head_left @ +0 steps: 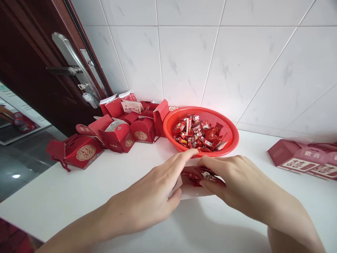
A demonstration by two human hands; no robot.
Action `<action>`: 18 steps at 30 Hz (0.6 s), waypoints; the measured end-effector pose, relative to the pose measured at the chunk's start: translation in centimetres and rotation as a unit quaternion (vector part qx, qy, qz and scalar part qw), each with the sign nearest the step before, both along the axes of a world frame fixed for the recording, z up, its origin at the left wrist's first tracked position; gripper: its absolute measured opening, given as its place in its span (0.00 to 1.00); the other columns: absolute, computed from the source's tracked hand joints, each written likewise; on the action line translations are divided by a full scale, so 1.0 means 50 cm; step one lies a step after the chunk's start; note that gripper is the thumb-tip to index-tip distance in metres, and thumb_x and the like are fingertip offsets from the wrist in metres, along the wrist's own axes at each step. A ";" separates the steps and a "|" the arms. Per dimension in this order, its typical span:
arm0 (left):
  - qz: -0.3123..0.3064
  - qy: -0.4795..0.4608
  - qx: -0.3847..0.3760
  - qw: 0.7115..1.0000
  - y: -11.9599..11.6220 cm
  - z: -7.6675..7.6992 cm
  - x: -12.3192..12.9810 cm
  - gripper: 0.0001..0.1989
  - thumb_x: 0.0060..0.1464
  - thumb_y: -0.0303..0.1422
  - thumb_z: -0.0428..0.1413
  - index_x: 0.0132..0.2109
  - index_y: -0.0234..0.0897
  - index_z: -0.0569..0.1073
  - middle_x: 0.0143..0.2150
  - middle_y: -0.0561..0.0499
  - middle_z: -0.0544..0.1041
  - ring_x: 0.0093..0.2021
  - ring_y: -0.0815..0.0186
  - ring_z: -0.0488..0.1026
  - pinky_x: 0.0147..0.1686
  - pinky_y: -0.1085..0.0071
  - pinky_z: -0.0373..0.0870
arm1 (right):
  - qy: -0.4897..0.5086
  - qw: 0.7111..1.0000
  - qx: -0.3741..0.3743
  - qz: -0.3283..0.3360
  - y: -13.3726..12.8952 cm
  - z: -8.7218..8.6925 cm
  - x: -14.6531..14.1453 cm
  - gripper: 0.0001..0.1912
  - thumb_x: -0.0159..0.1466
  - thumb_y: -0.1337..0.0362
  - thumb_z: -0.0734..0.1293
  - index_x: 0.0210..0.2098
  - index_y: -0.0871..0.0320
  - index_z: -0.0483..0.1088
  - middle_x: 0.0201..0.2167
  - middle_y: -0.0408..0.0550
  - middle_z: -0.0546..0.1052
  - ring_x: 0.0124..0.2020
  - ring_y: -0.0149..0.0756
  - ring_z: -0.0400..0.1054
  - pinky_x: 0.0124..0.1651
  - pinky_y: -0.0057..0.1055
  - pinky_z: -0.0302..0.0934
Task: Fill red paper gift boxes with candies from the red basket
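On the white table, a small open paper box point(193, 193), pale outside, stands between my hands, with red wrapped pieces showing inside. My left hand point(155, 189) is curled around the box's left side, thumb at the near edge and fingers at the far edge. The thumb and fingers of my right hand point(234, 179) are pinched on a dark red wrapped candy point(207, 174) at the box's opening. Just behind the hands sits a red plastic basket point(234, 135) with a heap of wrapped candies point(197, 131). The box's right side is partly hidden by my right hand.
Several red gift boxes point(114, 135) crowd the table's left rear. More red boxes point(297, 158) lie at the right. A tiled wall point(189, 59) rises behind the white table point(116, 196). At the left stands a dark door point(34, 45) with a metal handle point(65, 71) and keys.
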State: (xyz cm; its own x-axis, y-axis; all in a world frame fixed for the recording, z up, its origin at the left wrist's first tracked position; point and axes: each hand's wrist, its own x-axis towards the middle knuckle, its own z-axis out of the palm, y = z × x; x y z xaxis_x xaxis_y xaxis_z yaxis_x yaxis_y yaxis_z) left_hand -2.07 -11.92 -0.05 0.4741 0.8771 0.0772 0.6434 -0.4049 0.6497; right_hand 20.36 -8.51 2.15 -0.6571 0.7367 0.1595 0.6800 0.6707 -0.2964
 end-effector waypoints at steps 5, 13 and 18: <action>-0.007 -0.029 0.015 0.999 0.010 0.003 0.000 0.19 0.59 0.23 0.51 0.55 0.46 0.67 0.62 0.48 0.72 0.53 0.60 0.77 0.52 0.64 0.77 | 0.025 0.998 -0.049 -0.004 0.014 0.005 -0.001 0.06 0.67 0.67 0.65 0.38 0.53 0.75 0.27 0.42 0.78 0.25 0.31 0.67 0.28 0.27 0.56; -0.016 -0.025 0.049 0.998 0.027 0.012 0.008 0.24 0.62 0.20 0.48 0.59 0.47 0.72 0.62 0.52 0.74 0.57 0.62 0.75 0.56 0.67 0.74 | 0.057 0.997 -0.046 -0.039 0.032 -0.002 -0.008 0.08 0.67 0.67 0.66 0.42 0.51 0.77 0.24 0.41 0.76 0.23 0.30 0.67 0.27 0.26 0.56; -0.014 -0.033 0.034 0.999 0.024 0.014 0.007 0.31 0.61 0.20 0.48 0.67 0.52 0.67 0.63 0.54 0.74 0.57 0.61 0.76 0.55 0.66 0.76 | 0.047 0.998 -0.032 -0.027 0.030 -0.007 -0.014 0.07 0.68 0.65 0.66 0.40 0.52 0.77 0.24 0.40 0.76 0.21 0.29 0.64 0.26 0.26 0.55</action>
State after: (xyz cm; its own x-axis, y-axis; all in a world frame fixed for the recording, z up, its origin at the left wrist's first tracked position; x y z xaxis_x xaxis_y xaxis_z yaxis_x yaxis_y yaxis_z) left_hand -1.74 -10.72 0.64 0.4897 0.8553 0.1691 0.5875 -0.4670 0.6608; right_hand 19.64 -7.01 1.82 -0.6011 0.7807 0.1707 0.6809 0.6122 -0.4020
